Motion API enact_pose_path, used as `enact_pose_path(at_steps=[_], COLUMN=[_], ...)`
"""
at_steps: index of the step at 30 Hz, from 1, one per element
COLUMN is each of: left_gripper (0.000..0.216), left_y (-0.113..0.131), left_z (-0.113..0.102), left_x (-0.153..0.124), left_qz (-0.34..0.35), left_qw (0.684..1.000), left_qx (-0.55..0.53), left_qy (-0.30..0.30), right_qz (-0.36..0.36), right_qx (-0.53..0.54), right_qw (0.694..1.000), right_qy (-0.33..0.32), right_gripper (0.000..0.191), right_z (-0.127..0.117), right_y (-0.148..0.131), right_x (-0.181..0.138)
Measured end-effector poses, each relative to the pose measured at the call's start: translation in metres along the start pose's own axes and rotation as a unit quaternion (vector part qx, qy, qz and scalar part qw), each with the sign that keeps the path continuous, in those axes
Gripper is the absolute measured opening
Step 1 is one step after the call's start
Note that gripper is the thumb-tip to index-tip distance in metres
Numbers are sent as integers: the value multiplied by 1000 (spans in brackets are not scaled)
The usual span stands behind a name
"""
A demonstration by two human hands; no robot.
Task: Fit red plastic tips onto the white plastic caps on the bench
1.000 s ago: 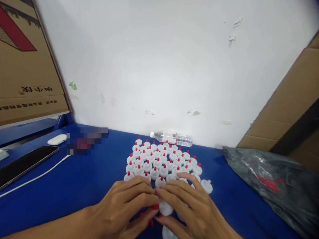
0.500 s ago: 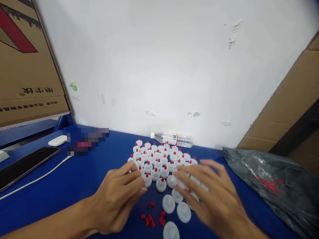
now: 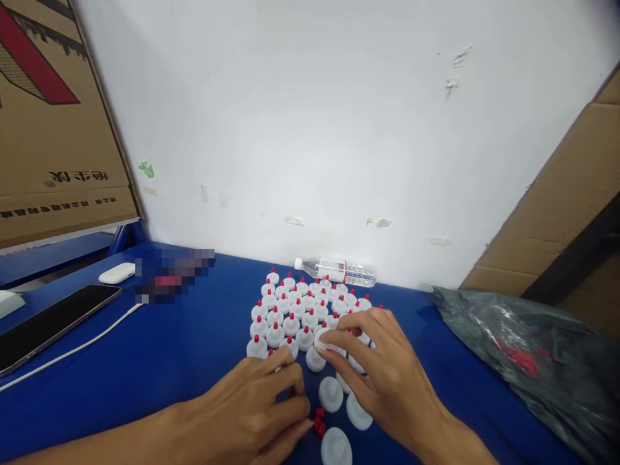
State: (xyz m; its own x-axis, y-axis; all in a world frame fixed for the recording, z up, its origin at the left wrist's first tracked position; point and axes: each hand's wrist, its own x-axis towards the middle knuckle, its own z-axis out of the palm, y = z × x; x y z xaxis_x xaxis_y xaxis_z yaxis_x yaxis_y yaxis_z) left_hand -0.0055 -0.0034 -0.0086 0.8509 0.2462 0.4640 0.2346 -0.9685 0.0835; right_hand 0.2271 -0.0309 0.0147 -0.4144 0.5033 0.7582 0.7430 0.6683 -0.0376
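White round plastic pieces (image 3: 336, 447) lie near on the blue counter (image 3: 194, 349), beside small red plastic caps (image 3: 320, 423) and the curled left hand (image 3: 261, 403); what it grips, I cannot tell. The right hand (image 3: 387, 368) reaches another piece with fingertips; its grip is unclear. Farther, many red-tipped white pieces (image 3: 275, 336) stand before a clear plastic bottle (image 3: 334, 270).

a white wall (image 3: 310, 129), scuffed and patched with scraps of tape, rose behind a blue tabletop (image 3: 184, 349). light brightened its middle; cardboard (image 3: 542, 194) leaned at the right.
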Motion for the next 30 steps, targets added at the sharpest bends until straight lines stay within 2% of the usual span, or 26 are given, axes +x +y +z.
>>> enact_pose_path(at_steps=[5,9,11,13,17,22,30], left_gripper=[13,11,16,21,27,27,27], left_y=[3,-7,-16,-23,-30,-25,-24], left_z=[-4,-10,-12,-13,-11,-7,-6], left_x=[3,6,7,8,8,7,6], left_qz=[-31,-32,-46,-72,-113,-122,-151], left_qw=[999,996,991,984,971,973,963], left_qx=[-3,-4,41,103,187,191,223], left_qy=[-6,81,117,126,96,40,30], right_qz=[-37,-41,-46,-55,-78,-87,-88], right_qx=[-12,-23,-20,-19,-36,-55,-56], right_qw=[999,998,998,997,994,991,992], right_qy=[-12,-40,-44,-49,-72,-84,-68], right_gripper=[13,16,15,16,17,12,17], right_z=[5,12,14,15,18,20,22], right_y=[-6,-6,-4,-4,-7,-8,-7], right_x=[-2,-6,-8,-9,-8,-6,-9])
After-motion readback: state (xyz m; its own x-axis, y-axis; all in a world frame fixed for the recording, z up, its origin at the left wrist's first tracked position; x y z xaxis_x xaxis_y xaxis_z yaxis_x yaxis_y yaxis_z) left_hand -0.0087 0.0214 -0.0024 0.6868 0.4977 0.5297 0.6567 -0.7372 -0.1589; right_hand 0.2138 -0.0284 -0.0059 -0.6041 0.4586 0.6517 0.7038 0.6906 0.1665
